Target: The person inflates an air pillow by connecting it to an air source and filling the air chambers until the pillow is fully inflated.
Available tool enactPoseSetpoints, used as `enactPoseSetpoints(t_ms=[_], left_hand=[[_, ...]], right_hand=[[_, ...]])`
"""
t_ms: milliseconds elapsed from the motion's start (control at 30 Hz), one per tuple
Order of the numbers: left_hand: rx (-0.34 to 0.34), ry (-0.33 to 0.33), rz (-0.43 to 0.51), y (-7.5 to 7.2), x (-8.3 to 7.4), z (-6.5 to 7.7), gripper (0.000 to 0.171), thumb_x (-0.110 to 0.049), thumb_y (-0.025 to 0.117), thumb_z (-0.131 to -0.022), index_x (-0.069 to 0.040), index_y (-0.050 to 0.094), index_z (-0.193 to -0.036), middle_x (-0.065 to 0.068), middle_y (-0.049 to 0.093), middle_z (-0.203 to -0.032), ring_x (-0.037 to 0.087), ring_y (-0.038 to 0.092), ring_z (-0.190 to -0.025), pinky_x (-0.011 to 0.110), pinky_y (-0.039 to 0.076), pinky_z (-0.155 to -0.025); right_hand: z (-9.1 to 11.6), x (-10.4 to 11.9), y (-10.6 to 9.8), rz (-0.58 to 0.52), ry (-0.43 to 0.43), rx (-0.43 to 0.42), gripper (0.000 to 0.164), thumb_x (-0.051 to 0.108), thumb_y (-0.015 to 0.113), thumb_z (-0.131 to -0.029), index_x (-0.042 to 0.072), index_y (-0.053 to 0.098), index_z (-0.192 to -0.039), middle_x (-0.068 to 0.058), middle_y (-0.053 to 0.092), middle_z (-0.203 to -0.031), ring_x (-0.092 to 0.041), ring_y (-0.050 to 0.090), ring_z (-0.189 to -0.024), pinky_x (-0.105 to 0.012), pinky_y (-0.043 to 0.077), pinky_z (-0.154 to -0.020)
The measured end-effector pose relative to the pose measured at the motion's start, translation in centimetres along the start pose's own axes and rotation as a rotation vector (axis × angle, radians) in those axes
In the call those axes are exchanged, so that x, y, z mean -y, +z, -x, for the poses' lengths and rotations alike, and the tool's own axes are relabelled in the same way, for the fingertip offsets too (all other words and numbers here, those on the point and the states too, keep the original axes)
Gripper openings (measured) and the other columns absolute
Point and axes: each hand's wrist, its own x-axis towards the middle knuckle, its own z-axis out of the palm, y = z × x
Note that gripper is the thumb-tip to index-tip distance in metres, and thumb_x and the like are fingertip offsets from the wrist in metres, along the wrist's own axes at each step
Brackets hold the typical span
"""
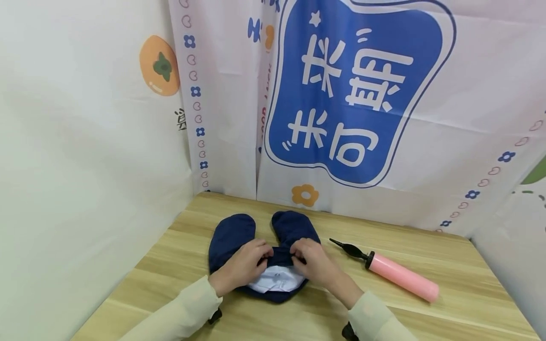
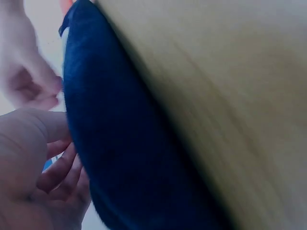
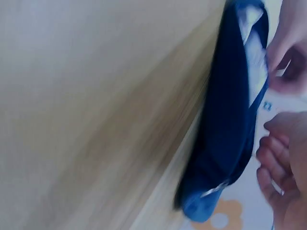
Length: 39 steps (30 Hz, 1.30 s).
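Note:
A navy U-shaped neck pillow lies on the table, its two ends toward the back wall. Its cover gapes along the curved near side, where a white inner lining shows. My left hand pinches the cover's edge left of the opening. On the other side, my right hand pinches the same edge, a strip of navy cloth stretching between both hands. In the left wrist view the pillow's side hides some left fingertips. A small zipper pull shows at the cover's edge in the right wrist view.
A pink hand pump with a black nozzle lies to the right of the pillow. The wood-grain table meets a printed cloth at the back and a white wall on the left.

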Motion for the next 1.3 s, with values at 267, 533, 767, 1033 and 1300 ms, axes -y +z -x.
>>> enactPoseSetpoints(t_ms=[267, 533, 767, 1033, 1300], left_hand=[[0.038, 0.001, 0.091, 1.0, 0.4, -0.7, 0.019, 0.004, 0.067, -0.094, -0.008, 0.075, -0.106, 0.003, 0.069, -0.099, 0.01, 0.062, -0.085, 0.024, 0.057, -0.076], [0.056, -0.009, 0.213, 0.8, 0.3, -0.9, 0.018, -0.001, 0.067, -0.097, -0.015, 0.074, -0.105, 0.001, 0.07, -0.101, 0.008, 0.065, -0.088, 0.022, 0.057, -0.077], [0.094, 0.013, 0.32, 0.3, 0.6, -0.4, 0.026, -0.001, 0.07, -0.092, -0.019, 0.074, -0.111, -0.003, 0.07, -0.105, 0.008, 0.065, -0.091, 0.026, 0.059, -0.082], [0.086, 0.055, 0.336, 0.3, 0.4, -0.4, 0.018, -0.024, 0.083, -0.093, -0.021, 0.073, -0.108, -0.009, 0.068, -0.101, 0.004, 0.062, -0.086, 0.022, 0.056, -0.078], [0.003, 0.016, 0.352, 0.5, -0.1, -0.4, 0.009, -0.021, 0.083, -0.093, -0.02, 0.077, -0.1, -0.008, 0.071, -0.094, 0.0, 0.063, -0.082, 0.02, 0.056, -0.074]], right_hand=[[0.2, 2.8, 0.7, 0.041, -0.085, 0.24, 0.025, 0.02, 0.086, -0.088, 0.014, 0.073, -0.109, 0.004, 0.07, -0.103, -0.01, 0.063, -0.095, -0.024, 0.056, -0.087], [0.0, 3.6, 1.6, 0.156, -0.1, 0.162, 0.02, 0.021, 0.086, -0.086, 0.015, 0.068, -0.094, 0.005, 0.066, -0.089, -0.011, 0.059, -0.08, -0.025, 0.053, -0.076], [0.1, 3.5, 1.3, 0.059, -0.036, 0.099, 0.012, 0.018, 0.084, -0.086, 0.013, 0.076, -0.093, 0.004, 0.072, -0.088, -0.008, 0.066, -0.081, -0.021, 0.058, -0.074], [-0.7, 3.0, 0.6, -0.221, 0.015, 0.021, 0.004, 0.007, 0.079, -0.09, 0.011, 0.078, -0.09, 0.001, 0.075, -0.083, -0.003, 0.063, -0.072, -0.012, 0.052, -0.066], [-0.8, 2.9, 0.0, -0.35, 0.061, 0.039, 0.005, 0.009, 0.077, -0.095, 0.011, 0.081, -0.095, 0.0, 0.079, -0.09, 0.002, 0.065, -0.076, -0.018, 0.058, -0.068]])
